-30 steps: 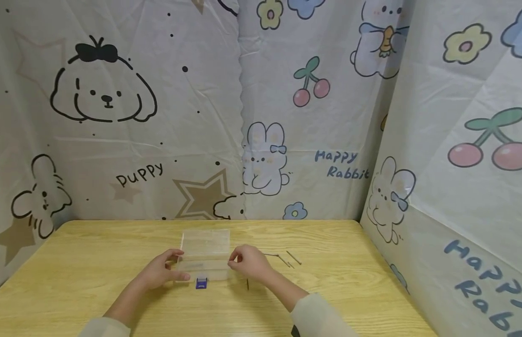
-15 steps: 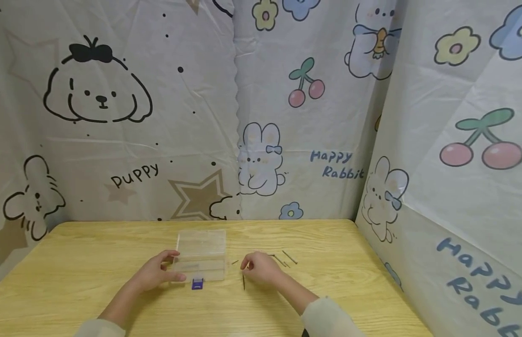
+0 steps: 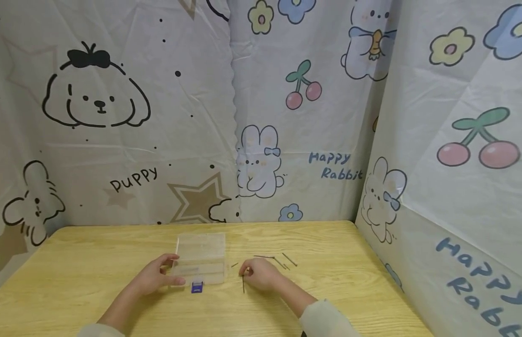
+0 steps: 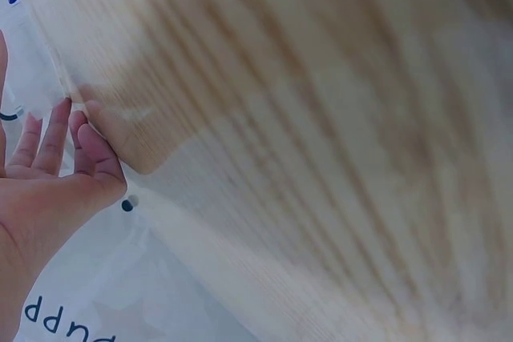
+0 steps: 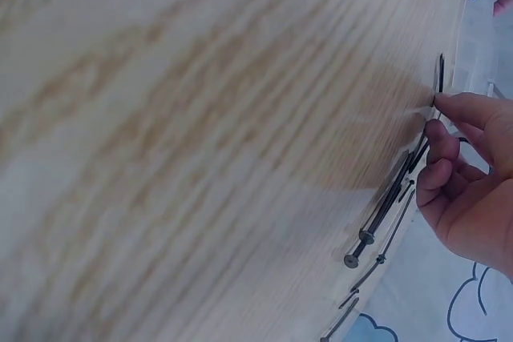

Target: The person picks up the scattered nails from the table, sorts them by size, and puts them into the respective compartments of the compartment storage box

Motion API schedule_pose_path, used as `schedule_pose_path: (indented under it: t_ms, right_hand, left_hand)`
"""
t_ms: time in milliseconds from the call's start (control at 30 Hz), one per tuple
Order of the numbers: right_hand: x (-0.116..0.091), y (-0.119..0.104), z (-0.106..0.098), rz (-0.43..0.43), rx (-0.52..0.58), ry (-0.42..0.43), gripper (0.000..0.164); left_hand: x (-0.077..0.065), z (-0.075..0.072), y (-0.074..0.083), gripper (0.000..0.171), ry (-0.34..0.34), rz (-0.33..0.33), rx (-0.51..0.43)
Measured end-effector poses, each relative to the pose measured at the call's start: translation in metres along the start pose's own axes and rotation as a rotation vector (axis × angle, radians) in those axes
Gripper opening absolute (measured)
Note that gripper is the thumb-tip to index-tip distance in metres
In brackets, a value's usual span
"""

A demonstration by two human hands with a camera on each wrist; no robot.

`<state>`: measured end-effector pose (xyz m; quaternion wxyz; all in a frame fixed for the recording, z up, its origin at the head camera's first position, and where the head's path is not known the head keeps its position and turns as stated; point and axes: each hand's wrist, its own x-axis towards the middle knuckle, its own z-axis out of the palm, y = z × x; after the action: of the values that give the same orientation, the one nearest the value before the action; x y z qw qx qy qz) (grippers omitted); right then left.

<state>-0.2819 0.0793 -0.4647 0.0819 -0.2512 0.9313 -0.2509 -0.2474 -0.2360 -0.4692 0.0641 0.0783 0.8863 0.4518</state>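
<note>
A clear plastic box point(image 3: 212, 279) stands on the table with its lid point(image 3: 201, 245) raised and a blue latch point(image 3: 196, 287) at the front. Its left end is held by my left hand point(image 3: 156, 275), thumb at the front and fingers farther back along the side. Something thin and grey shows through the box wall. To the right of the box, my right hand point(image 3: 261, 274) pinches a dark nail point(image 3: 243, 284) between thumb and forefinger. In the right wrist view the same nail point(image 5: 441, 74) projects beyond the fingertips of my right hand point(image 5: 473, 166).
A short nail point(image 3: 234, 265) lies between the box and my right hand. Behind that hand are several more nails point(image 3: 289, 259) of various lengths, close together on the wooden table point(image 3: 328, 281). Printed cloth point(image 3: 193, 140) hangs along the table's back and right sides.
My right hand has moved right, away from the box's right side, to the nail it now pinches. The short nail has come into view. My left hand has stayed on the box.
</note>
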Motion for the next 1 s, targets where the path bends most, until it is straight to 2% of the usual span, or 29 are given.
schedule_pose_path:
  t_ms: [400,667,1000]
  right_hand:
    - [-0.005,0.004,-0.003,-0.001,-0.027,0.006,0.002]
    - [-0.008,0.002,-0.008,-0.013,-0.065,-0.008,0.005]
    - [-0.011,0.006,-0.009,-0.015,0.013,0.006,0.005]
  left_hand:
    - [-0.001,-0.001,0.005,0.078,-0.003,-0.01,0.017]
    - [0.0,-0.001,0.006,0.076,-0.009,0.001,0.007]
    - [-0.002,0.0,0.005,0.076,-0.009,0.002,0.007]
